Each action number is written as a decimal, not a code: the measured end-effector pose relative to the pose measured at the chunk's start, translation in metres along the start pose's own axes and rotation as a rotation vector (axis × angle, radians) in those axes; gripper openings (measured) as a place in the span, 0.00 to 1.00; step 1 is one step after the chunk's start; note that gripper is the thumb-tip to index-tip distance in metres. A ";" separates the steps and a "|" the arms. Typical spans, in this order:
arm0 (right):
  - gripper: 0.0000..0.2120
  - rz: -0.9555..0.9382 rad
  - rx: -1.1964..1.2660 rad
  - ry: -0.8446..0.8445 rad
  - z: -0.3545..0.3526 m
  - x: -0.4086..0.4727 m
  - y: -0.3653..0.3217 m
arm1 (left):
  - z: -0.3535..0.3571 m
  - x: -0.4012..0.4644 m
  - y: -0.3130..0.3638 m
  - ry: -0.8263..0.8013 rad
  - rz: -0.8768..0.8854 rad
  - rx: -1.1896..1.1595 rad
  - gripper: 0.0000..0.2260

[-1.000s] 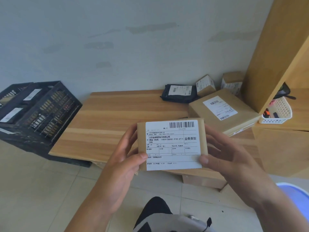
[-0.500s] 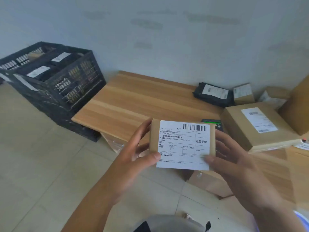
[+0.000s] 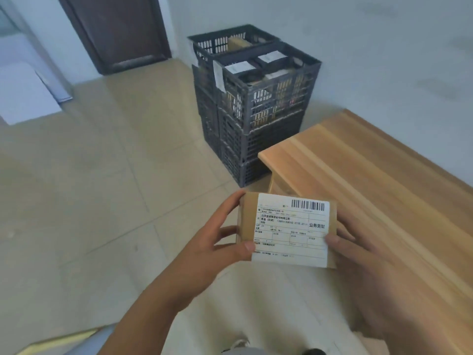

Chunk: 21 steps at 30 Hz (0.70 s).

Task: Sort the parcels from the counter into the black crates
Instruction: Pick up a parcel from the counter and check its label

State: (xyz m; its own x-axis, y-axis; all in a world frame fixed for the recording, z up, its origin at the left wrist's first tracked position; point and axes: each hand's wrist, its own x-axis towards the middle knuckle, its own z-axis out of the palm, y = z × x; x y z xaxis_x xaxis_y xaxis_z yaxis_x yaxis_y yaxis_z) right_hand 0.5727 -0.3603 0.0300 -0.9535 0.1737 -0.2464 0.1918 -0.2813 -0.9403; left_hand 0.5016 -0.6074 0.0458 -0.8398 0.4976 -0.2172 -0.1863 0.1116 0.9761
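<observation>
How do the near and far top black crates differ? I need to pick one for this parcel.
The near top crate looks almost full, with labelled parcels up near its rim; the far top crate shows only one brown parcel and bare slotted walls. The near crate has a white paper tag hanging on its corner; none shows on the far crate. Both are black slotted plastic, stacked on lower crates by the wall. The parcel is gripped by the left hand and right hand.

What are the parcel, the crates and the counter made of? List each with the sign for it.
Parcel: seemingly brown cardboard, matte, with a white printed paper label. Both hands hold it.
Crates: probably moulded plastic, black and dull; the walls are slotted grids.
Counter: wood or a wood-look laminate, light and smooth, with long grain stripes; the picture cannot settle which.
</observation>
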 end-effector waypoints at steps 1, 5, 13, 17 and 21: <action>0.23 0.011 0.002 -0.006 0.010 0.010 0.002 | -0.012 0.003 -0.001 0.018 -0.001 -0.006 0.32; 0.25 0.070 0.019 -0.057 0.031 0.051 0.005 | -0.049 0.028 -0.005 0.025 -0.019 -0.007 0.37; 0.24 0.161 -0.011 -0.110 0.061 0.200 -0.004 | -0.121 0.140 0.005 0.096 -0.102 0.019 0.35; 0.24 0.191 0.023 -0.134 0.088 0.298 -0.024 | -0.169 0.214 0.034 0.143 -0.125 0.047 0.36; 0.24 0.222 0.036 -0.183 0.117 0.384 -0.039 | -0.219 0.272 0.054 0.211 -0.122 0.043 0.37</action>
State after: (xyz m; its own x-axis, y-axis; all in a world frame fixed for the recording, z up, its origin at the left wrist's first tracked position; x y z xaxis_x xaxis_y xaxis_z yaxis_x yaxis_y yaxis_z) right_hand 0.1716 -0.3934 -0.0006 -0.9158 -0.0686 -0.3957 0.3953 -0.3276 -0.8582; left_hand 0.1514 -0.6541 0.0394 -0.9010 0.2886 -0.3239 -0.2747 0.1981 0.9409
